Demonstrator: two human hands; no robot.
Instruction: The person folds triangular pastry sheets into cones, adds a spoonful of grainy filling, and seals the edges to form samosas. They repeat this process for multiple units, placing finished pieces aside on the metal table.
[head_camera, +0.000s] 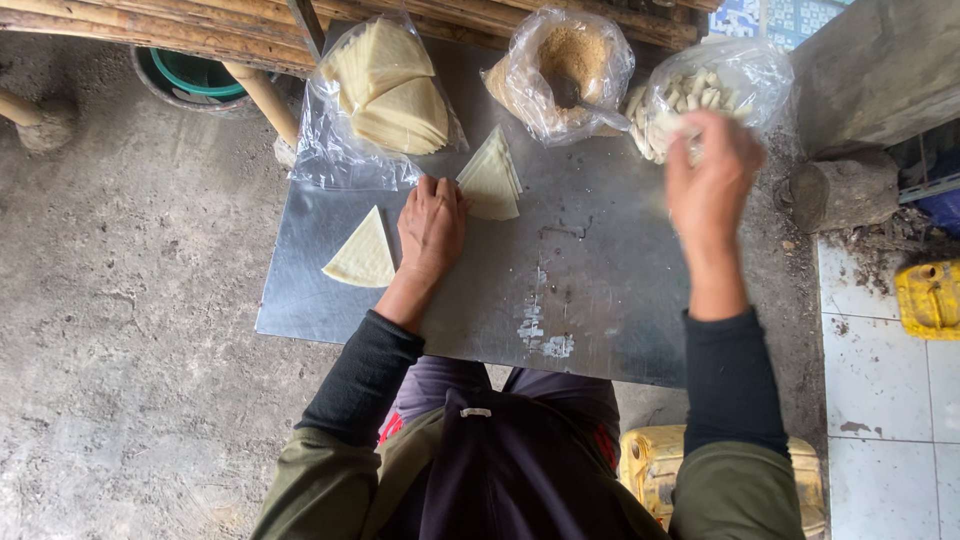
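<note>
Head view: I see left hand (432, 228) flat, fingers pinning the triangular wrapper stack (490, 180) at 12 o'clock on the metal sheet (600, 300). Right hand (708, 180) blurred at the bag of pale sticks (705, 95), 1 o'clock, grip unreadable. Risk: bag snags and tips; stack slides.

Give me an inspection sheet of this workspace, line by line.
Surface: grey metal sheet with white smears near its front edge.
Job's things: loose triangular wrapper; small stack of wrappers; bag of wrappers; bag of brown crumbs; bag of pale pieces.
Clutter: nothing seen on the sheet besides these.
Hands: left hand lies flat on the sheet, touching the small stack; right hand, blurred, is at the mouth of the bag of pale pieces, its grip unclear.
Cables: nothing seen.
Surroundings: dirt floor, bamboo poles, green bucket, wood block, yellow cans, white tiles.
</note>
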